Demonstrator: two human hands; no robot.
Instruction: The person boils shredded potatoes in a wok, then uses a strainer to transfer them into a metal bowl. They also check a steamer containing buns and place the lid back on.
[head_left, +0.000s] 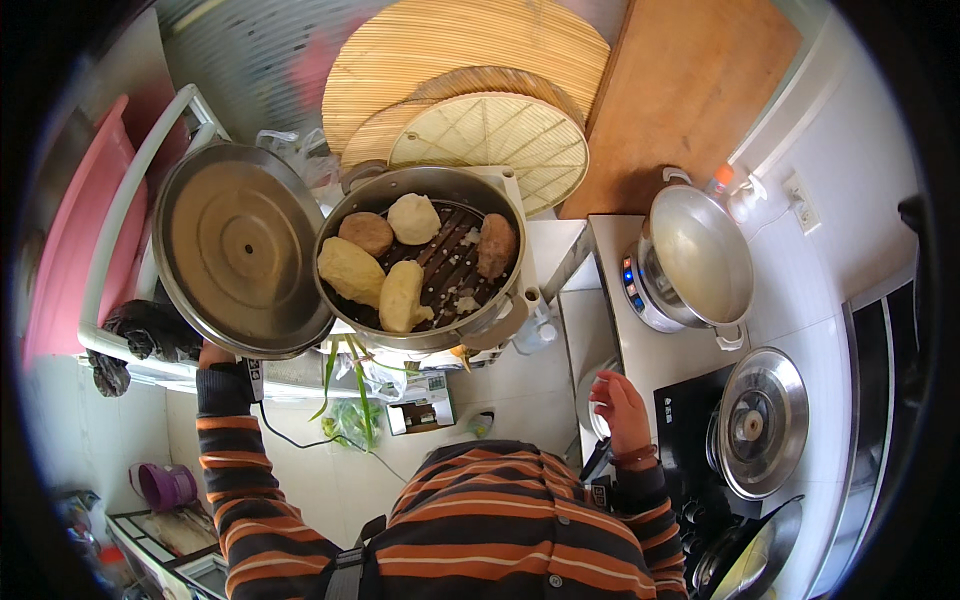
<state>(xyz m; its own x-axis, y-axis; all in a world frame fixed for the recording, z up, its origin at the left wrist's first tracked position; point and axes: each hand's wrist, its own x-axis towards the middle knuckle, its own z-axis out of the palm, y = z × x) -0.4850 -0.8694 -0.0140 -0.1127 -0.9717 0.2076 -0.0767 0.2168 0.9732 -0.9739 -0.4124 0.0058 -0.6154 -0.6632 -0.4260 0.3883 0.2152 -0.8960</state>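
Note:
A round metal pot lid is held beside a steamer pot, its inner face towards me. Only the wrist end of my left hand shows below the lid's rim; its fingers are hidden behind the lid. Inside the metal steamer pot lie a round whitish bun, two brown buns and two long yellow buns. Bare slots and white crumbs show on the dark steamer rack. To the right, my right hand hangs in the air near the counter edge, holding nothing, fingers apart.
A pot of cloudy liquid sits on an electric cooker with lit buttons. Another metal lid lies by the black gas stove. Round woven trays and a wooden board lean behind. A cardboard box stands on the floor.

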